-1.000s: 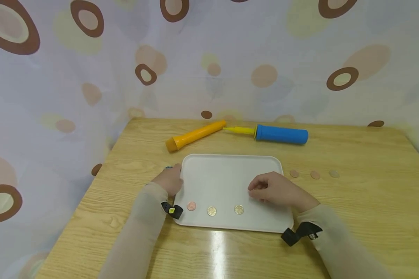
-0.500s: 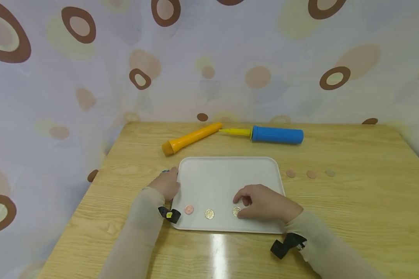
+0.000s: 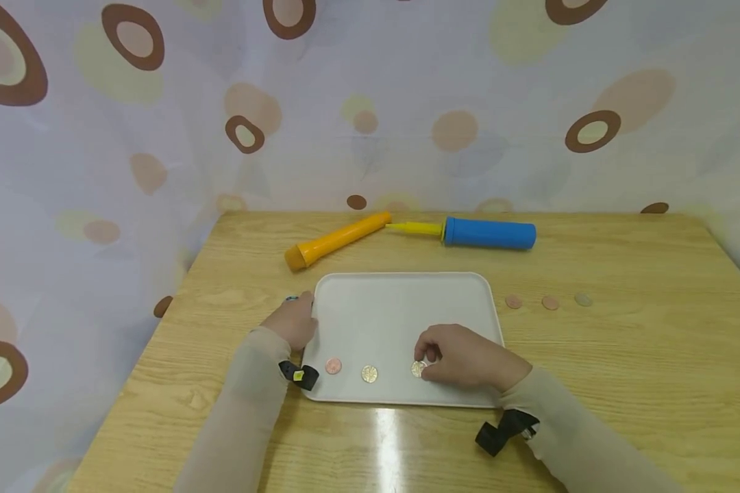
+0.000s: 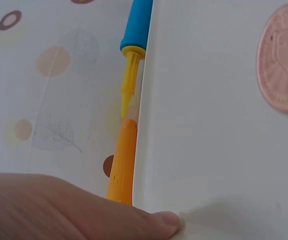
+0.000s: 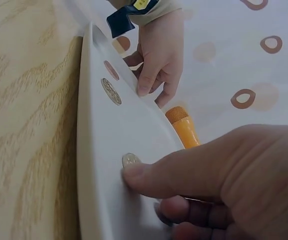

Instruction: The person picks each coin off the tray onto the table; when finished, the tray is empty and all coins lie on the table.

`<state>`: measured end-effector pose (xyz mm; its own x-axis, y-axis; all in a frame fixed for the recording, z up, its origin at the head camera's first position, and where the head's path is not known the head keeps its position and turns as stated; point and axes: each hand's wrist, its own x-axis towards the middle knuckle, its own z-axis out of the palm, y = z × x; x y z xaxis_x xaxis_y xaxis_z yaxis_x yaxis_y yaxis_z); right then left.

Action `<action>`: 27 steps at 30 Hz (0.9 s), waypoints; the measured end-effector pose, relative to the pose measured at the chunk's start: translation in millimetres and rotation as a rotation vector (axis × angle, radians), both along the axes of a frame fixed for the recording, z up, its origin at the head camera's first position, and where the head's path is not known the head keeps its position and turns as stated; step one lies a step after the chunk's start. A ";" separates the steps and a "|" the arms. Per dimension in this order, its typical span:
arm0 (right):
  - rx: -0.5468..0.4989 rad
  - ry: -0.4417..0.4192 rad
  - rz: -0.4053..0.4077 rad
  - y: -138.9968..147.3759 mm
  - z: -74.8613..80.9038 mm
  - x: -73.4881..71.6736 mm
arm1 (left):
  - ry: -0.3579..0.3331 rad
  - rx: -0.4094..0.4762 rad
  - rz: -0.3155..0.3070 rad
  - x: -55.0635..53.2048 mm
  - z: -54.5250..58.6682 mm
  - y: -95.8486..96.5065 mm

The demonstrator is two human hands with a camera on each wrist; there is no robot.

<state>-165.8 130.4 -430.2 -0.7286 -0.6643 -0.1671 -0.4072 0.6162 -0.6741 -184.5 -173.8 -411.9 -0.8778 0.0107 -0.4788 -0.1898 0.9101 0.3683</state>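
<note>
A white tray [image 3: 401, 308] lies on the wooden table. My left hand [image 3: 294, 322] grips its left edge, the thumb [image 4: 166, 220] over the rim and the other fingers outside it. Toward the tray's front my right hand [image 3: 462, 356] is at a gold-coloured coin [image 3: 416, 369], with the thumb tip [image 5: 136, 175] against its edge and the other fingers curled. A small dark, rounded edge [image 5: 161, 214] shows below those fingers; I cannot tell what it is. Left of this coin lie a second gold-coloured coin [image 3: 369, 374] and a copper-coloured one [image 3: 333, 366].
Right of the tray, two copper-coloured coins [image 3: 514, 301] and a silvery one [image 3: 583, 299] lie in a row on the table [image 3: 623, 376]. Behind the tray are an orange toy microphone [image 3: 339, 241] and a blue hand pump [image 3: 490, 234] with a yellow nozzle. A patterned curtain [image 3: 419, 89] hangs behind.
My right hand has moved left and toward the tray's front, onto the gold-coloured coin, and its thumb and index finger have drawn closer together. The left hand keeps its grip on the tray.
</note>
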 end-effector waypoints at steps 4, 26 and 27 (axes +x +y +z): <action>-0.005 0.021 0.002 0.5 -0.6 0.4 | 0.000 -0.001 0.005 0.1 0.2 0.5; -0.177 -0.158 -0.110 51.7 5.9 -7.0 | -0.009 0.014 0.004 0.7 -1.1 -0.3; -0.181 -0.176 -0.126 55.3 8.0 -7.3 | -0.005 0.012 0.000 -0.3 -1.0 -0.9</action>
